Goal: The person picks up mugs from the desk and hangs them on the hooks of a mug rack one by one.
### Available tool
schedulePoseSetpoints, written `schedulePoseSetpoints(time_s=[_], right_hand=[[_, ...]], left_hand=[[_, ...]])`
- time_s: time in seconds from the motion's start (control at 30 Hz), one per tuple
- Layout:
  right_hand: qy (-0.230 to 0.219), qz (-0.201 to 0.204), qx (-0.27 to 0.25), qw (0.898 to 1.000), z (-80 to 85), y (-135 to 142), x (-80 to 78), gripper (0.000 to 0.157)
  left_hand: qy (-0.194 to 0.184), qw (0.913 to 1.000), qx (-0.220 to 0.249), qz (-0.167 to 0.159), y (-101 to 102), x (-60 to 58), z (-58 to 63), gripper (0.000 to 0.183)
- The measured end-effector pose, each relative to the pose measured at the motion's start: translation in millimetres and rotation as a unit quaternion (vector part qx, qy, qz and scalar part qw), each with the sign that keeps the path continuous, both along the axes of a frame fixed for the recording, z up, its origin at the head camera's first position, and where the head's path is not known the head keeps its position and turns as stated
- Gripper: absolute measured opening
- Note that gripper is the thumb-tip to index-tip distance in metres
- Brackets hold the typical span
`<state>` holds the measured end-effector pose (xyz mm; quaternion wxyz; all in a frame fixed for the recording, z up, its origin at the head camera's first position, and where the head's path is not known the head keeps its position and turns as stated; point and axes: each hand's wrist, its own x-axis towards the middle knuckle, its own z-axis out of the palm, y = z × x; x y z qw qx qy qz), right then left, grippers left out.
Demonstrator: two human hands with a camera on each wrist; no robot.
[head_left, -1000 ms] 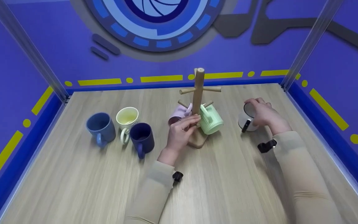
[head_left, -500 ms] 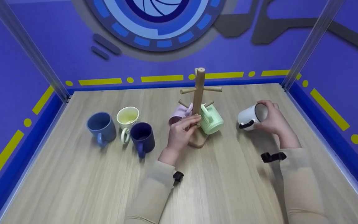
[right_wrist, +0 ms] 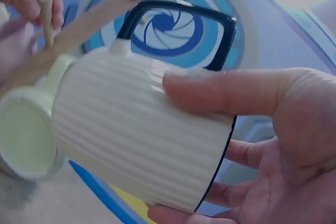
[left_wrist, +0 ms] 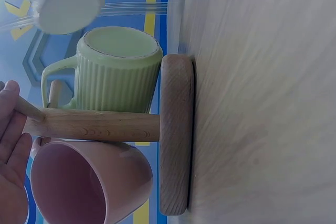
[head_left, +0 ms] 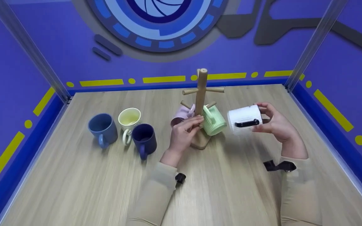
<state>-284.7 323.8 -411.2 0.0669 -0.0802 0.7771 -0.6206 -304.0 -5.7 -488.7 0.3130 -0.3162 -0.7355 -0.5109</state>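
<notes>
My right hand [head_left: 278, 125] grips a white ribbed mug [head_left: 239, 114] by its rim end, thumb on one side and fingers on the other. The mug is lifted and lies tipped on its side, its black handle [head_left: 247, 123] toward me and its base toward the wooden mug tree [head_left: 201, 105]. My left hand [head_left: 181, 136] holds the tree low on its post, fingertips at a lower peg. A green mug [head_left: 216, 122] and a pink mug [left_wrist: 131, 177] hang from lower pegs, right and left of the post. The upper pegs carry nothing.
Left of the tree stand a grey-blue mug [head_left: 102, 128], a pale yellow mug [head_left: 129, 117] and a dark blue mug [head_left: 145, 139], all upright with handles toward me. Blue panels [head_left: 156, 69] border the wooden table [head_left: 218, 188].
My right hand has raised the white mug off the table, tipped it sideways and brought it left toward the tree. My left hand has stayed on the tree.
</notes>
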Motion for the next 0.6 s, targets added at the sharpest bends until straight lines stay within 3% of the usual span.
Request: schedulePoseSetpoints(time_s=[0.17,0.37,0.47,0.6], right_hand=[[-0.022,0.063,-0.078,0.995,6.2,-16,5.6,0.073],[-0.037,0.139,-0.111,0.983,8.1,-37,8.4,0.060],[-0.053,0.163,-0.108,0.979,7.6,-46,9.6,0.052],[-0.078,0.180,-0.079,0.977,4.8,-56,11.1,0.044]], left_hand=[[0.000,1.0000,0.001,0.001,0,-0.7,-1.0,0.023],[-0.003,0.9998,-0.018,0.003,0,2.2,3.3,0.025],[-0.023,0.9980,-0.058,0.008,-3,5.7,12.2,0.025],[-0.080,0.9906,-0.111,0.008,-11,16.6,33.4,0.024]])
